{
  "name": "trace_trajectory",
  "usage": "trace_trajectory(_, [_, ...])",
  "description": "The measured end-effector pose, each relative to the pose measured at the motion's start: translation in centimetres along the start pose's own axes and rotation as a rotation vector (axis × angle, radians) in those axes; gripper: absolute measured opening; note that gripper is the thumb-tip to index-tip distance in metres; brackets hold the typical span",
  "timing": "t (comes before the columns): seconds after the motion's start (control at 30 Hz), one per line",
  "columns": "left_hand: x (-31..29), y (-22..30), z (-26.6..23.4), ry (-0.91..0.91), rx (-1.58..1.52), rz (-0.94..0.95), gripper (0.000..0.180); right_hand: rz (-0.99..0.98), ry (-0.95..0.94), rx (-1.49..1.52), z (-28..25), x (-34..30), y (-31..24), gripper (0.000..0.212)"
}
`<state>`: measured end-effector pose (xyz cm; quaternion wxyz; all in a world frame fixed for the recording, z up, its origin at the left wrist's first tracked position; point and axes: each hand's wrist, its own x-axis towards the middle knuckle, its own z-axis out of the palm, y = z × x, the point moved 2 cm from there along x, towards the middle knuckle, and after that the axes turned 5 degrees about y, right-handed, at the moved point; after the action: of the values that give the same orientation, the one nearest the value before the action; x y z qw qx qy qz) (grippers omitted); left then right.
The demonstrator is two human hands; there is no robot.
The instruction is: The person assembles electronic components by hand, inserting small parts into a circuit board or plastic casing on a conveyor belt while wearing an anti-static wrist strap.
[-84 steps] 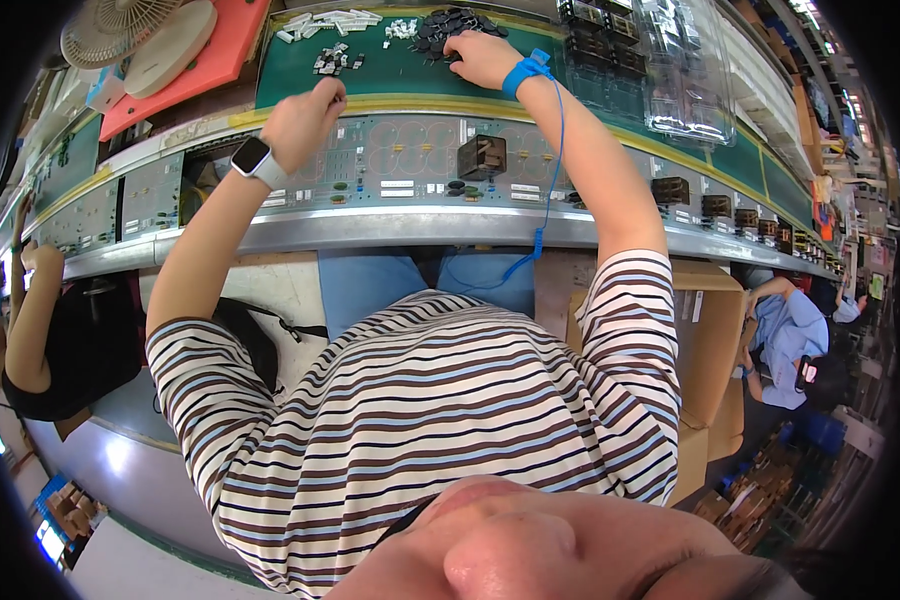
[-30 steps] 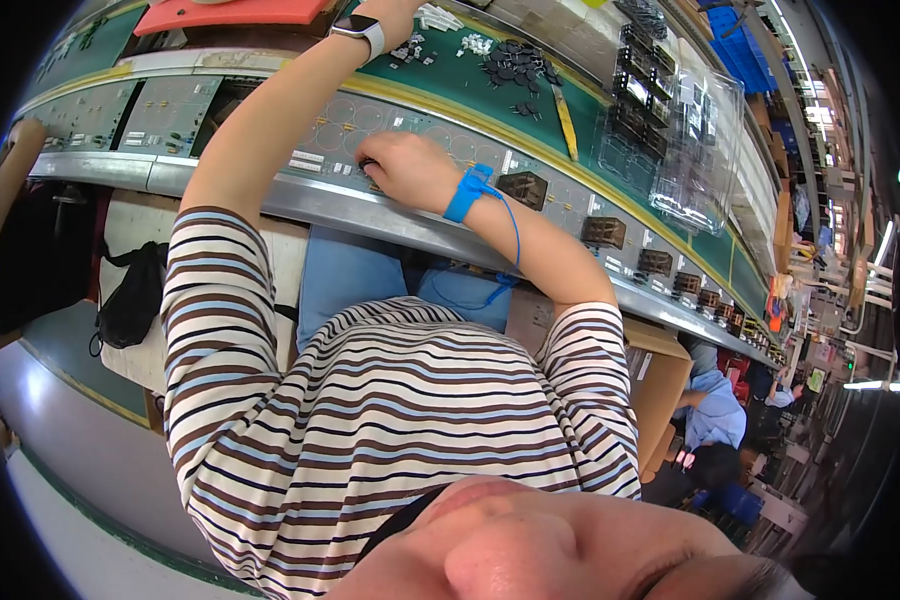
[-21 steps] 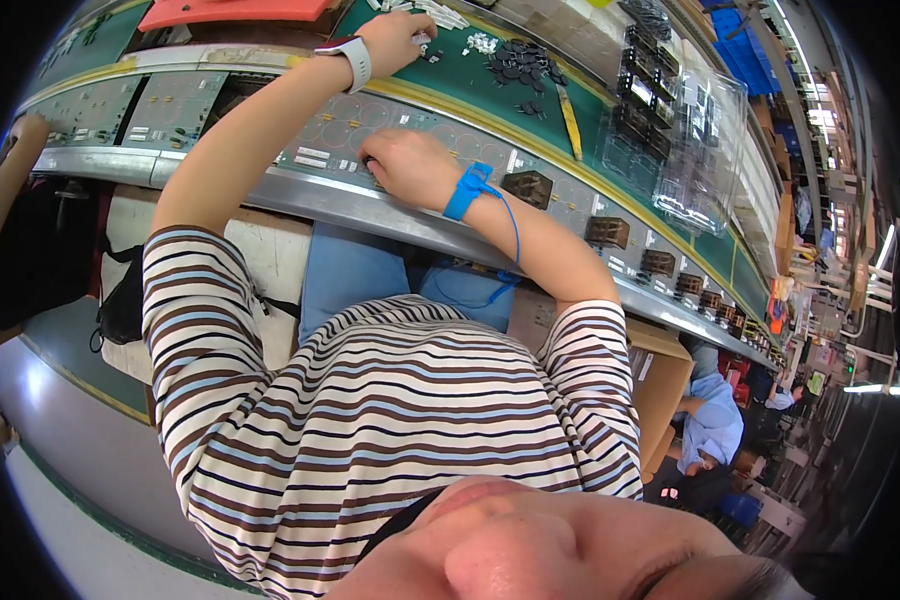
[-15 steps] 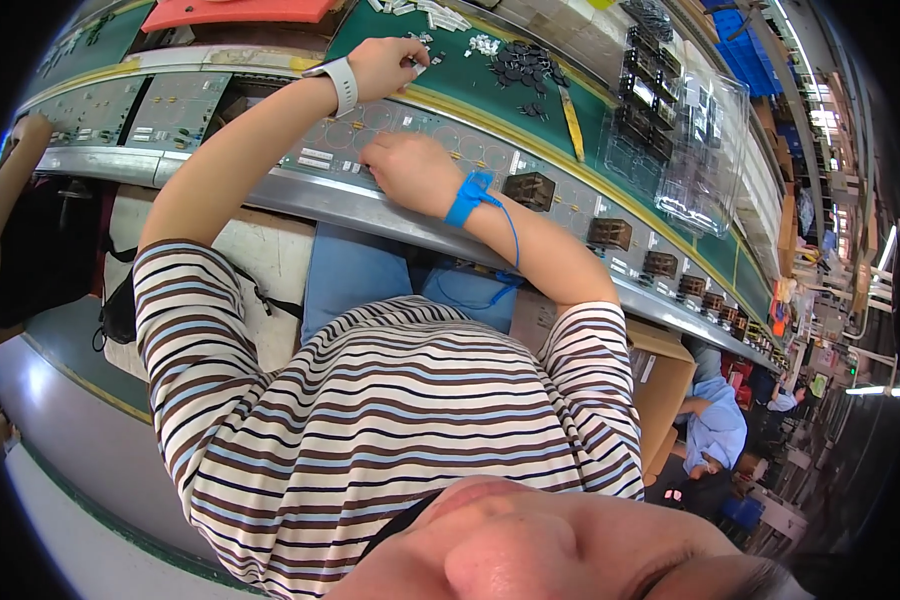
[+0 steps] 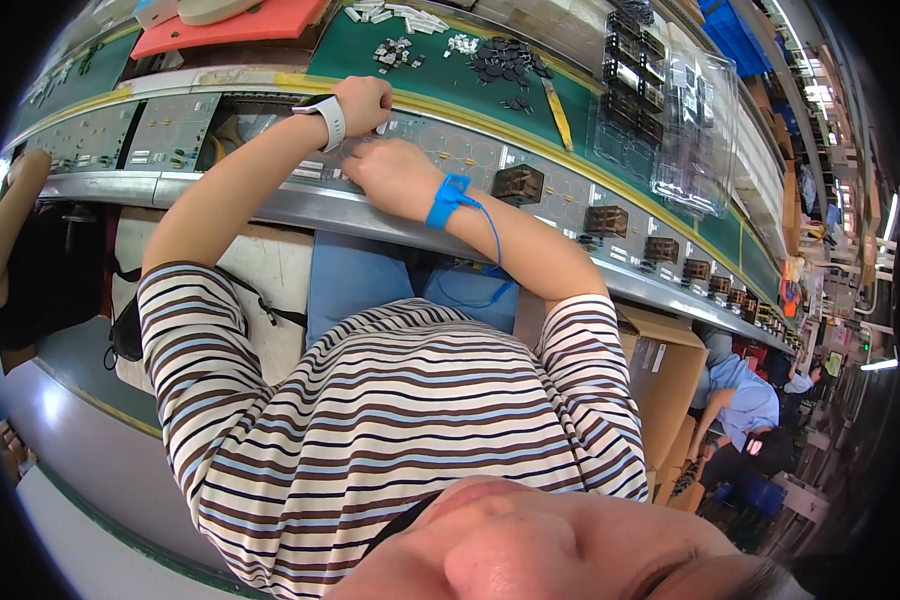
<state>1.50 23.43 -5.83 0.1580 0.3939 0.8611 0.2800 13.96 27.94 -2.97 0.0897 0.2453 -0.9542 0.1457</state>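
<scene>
My left hand [image 5: 363, 105], below a white watch [image 5: 327, 121], is over a circuit board [image 5: 440, 142] with printed circles. Its fingers are curled together at the board; whatever they hold is too small to make out. Close beside it, my right hand [image 5: 395, 177] wears a blue wrist strap [image 5: 447, 201] with a coiled cord. Its fingertips are pinched low over the same board, near the metal rail [image 5: 300, 200], and hide what lies between them. A dark box-shaped component [image 5: 518, 184] stands on the board row to the right of my right hand.
Beyond the boards, a green bench top [image 5: 450, 85] holds small metallic parts [image 5: 398, 55], white pieces [image 5: 462, 44], black discs [image 5: 510, 60] and a yellow-handled tool [image 5: 557, 115]. Clear plastic trays [image 5: 695, 140] stand far right. Another person's arm [image 5: 12, 230] is at the left edge.
My left hand has come back from the small parts on the green bench top to the board beside my right hand. My right hand has shifted slightly left.
</scene>
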Motion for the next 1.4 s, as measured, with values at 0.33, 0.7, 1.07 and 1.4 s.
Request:
trace_trajectory(0.33, [0.2,0.4,0.6,0.091,0.138,0.089,0.01,0.114,-0.081,0.155,0.2,0.0,1.3,0.012])
trace_trajectory(0.7, [0.6,0.3,0.7,0.04,0.161,0.052,0.011,0.1,-0.039,0.211,0.0,0.2,1.6,0.011])
trace_trajectory(1.07, [0.7,0.7,0.5,0.022,0.17,0.08,0.011,-0.023,-0.085,0.139,0.6,0.4,1.3,0.014])
trace_trajectory(1.4, [1.3,0.7,1.1,0.027,0.205,0.098,0.009,0.303,-0.079,0.467,-4.6,-2.9,1.2,0.03])
